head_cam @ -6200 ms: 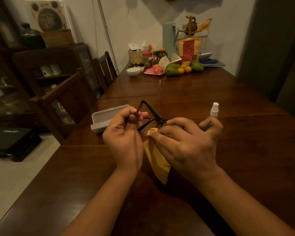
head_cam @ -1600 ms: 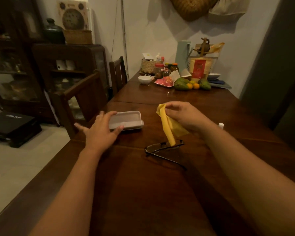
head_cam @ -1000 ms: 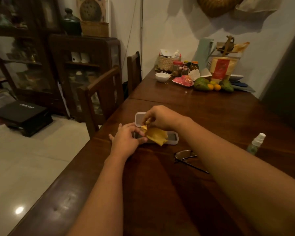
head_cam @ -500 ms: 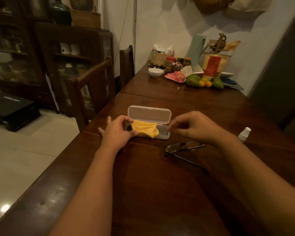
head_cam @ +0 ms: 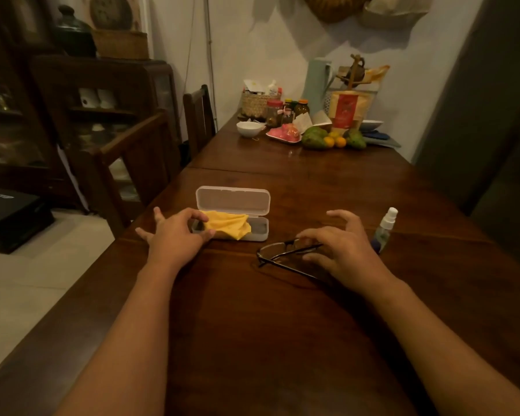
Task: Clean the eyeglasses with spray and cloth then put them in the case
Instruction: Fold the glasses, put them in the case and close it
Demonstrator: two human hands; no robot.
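The white glasses case (head_cam: 254,202) lies open on the wooden table (head_cam: 282,325), lid up. The yellow cloth (head_cam: 227,223) lies crumpled inside it, spilling over the front rim. My left hand (head_cam: 177,234) grips the case's left end with thumb and fingers. The black-framed eyeglasses (head_cam: 278,253) lie on the table in front of the case, one temple folded out. My right hand (head_cam: 339,249) hovers over their right side with fingers spread, fingertips at the frame. The small spray bottle (head_cam: 385,228) stands just right of that hand.
Two wooden chairs (head_cam: 138,157) stand along the table's left edge. At the far end sit a white bowl (head_cam: 248,128), a pink plate, fruit (head_cam: 327,139), jars, a basket and a pale jug. A dark cabinet stands at the left wall.
The glasses were set on the table and the case opened. The cloth was put into the case. My right hand let go of the cloth and moved right, down onto the glasses.
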